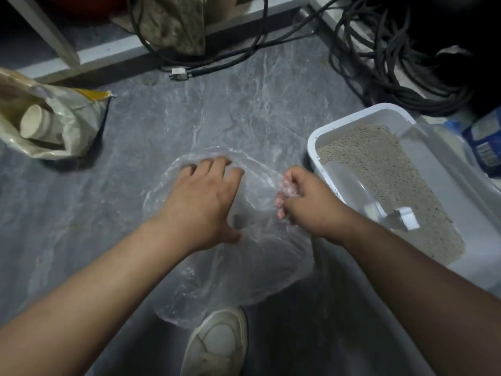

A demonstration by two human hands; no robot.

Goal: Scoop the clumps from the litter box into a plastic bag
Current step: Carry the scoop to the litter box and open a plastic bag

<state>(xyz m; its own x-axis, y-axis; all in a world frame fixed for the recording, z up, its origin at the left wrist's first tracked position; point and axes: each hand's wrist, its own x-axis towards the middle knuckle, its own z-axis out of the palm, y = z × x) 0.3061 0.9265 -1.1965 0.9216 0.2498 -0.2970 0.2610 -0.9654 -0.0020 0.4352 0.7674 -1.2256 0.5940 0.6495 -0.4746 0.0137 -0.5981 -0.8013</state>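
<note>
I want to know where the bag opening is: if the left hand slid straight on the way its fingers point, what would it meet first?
Probably the far edge of the plastic bag, just past the left hand; its fingers point up-frame. Beyond that lies bare floor, then black cables. Depth is unclear.

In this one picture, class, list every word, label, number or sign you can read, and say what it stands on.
No text is readable.
Blue package right of the litter box: white label with barcode, print too blurred.
Feed-type sack at left: no legible print.
</note>
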